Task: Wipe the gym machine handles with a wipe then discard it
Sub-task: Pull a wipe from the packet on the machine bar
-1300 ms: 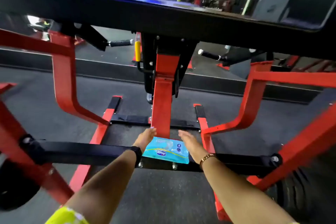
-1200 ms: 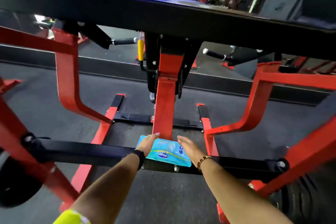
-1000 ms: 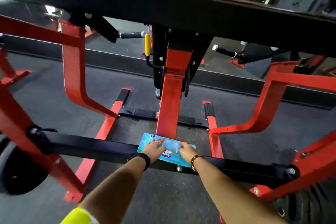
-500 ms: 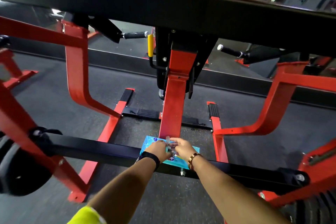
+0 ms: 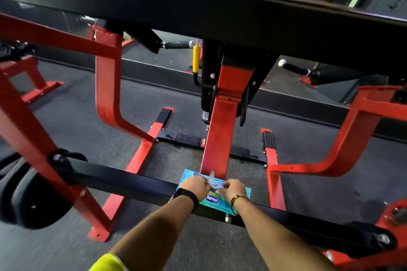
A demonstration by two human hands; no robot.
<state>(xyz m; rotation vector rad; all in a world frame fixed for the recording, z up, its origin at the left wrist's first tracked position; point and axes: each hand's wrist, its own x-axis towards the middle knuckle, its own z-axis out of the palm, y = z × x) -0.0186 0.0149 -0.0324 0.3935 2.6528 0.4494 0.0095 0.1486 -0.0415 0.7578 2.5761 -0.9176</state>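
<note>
Head view: the pack lies on the black bar against the red post, steadied for opening. Left hand and right hand pinch a pale strip with curled fingers; whether it is flap or wipe is too blurred to tell. The handles sit well above, probably not yet wiped.

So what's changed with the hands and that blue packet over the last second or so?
Both hands closed in from either side of the wipe pack and now meet on top of it. The left hand and the right hand each seem to pinch a pale strip rising from it; whether it is a flap or a wipe I cannot tell. The wipe pack stayed on the black crossbar.
</note>
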